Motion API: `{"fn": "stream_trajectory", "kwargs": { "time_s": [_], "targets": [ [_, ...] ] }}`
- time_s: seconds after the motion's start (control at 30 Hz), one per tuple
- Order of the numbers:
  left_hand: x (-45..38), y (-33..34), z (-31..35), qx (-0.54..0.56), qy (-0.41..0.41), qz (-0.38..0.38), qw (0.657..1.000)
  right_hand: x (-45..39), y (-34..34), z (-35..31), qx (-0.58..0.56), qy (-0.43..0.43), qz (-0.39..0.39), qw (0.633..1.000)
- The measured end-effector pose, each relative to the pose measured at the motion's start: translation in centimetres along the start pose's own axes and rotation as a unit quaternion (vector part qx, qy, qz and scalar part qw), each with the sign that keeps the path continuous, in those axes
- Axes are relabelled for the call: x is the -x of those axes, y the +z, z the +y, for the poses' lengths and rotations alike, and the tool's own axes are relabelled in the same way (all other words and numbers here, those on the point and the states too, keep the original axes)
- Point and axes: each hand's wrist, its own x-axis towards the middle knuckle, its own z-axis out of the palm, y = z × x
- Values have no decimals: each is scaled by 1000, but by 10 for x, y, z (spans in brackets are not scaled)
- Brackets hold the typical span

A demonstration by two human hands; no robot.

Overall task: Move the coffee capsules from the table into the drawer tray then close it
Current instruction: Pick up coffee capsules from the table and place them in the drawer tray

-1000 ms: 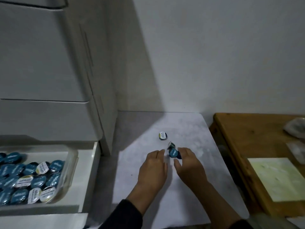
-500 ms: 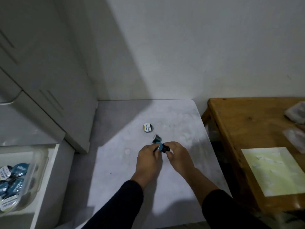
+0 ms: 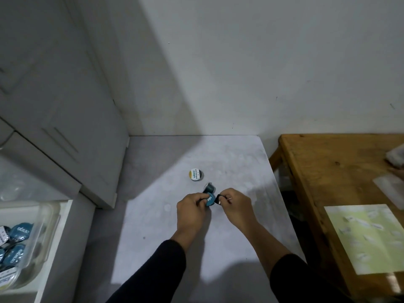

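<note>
On the white marble table (image 3: 166, 237) my left hand (image 3: 192, 212) pinches a blue-lidded coffee capsule (image 3: 209, 200). Close beside it, my right hand (image 3: 237, 204) grips a dark capsule (image 3: 218, 199), mostly hidden by its fingers. The two held capsules touch. Just behind them a blue capsule (image 3: 209, 188) lies on its side. Farther back sits a white-lidded capsule (image 3: 195, 174). At the far left, the open drawer holds a clear tray (image 3: 47, 232) with several blue and white capsules.
A grey cabinet (image 3: 65, 106) rises left of the table, above the open drawer (image 3: 63, 226). A wooden table (image 3: 328, 171) stands to the right with a pale green sheet (image 3: 367, 237) and plastic bags. The wall lies close behind.
Both hands have come together and closed on capsules, lifting them slightly. The view has swung right, so less of the drawer tray shows.
</note>
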Motion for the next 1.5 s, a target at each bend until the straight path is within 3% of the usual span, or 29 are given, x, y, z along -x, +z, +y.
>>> {"fn": "stream_trajectory", "kwargs": {
  "time_s": [0.6, 0.67, 0.77, 0.87, 1.0, 1.23, 1.5],
  "targets": [
    [7, -13, 2, 72, -52, -8, 996, 9, -6, 7, 21, -28, -14, 999],
    [10, -21, 6, 85, -52, -8, 995, 12, -11, 2, -17, -18, -3, 1000],
    [15, -40, 17, 128, -44, 5, 991, 19, -23, -17, -178, 47, 6, 983],
    [18, -67, 27, 151, -28, 14, 988, 27, -37, -49, -297, 42, 1, 954],
    [28, -116, 40, 180, 16, 2, 983, 40, -50, -100, -350, 9, -10, 937],
    [53, -213, 29, 208, 51, 5, 977, 64, -35, -181, -340, -47, -57, 937],
    [73, -336, -26, 199, 39, 15, 979, 97, 35, -277, -328, -85, -117, 934]
  ]
}}
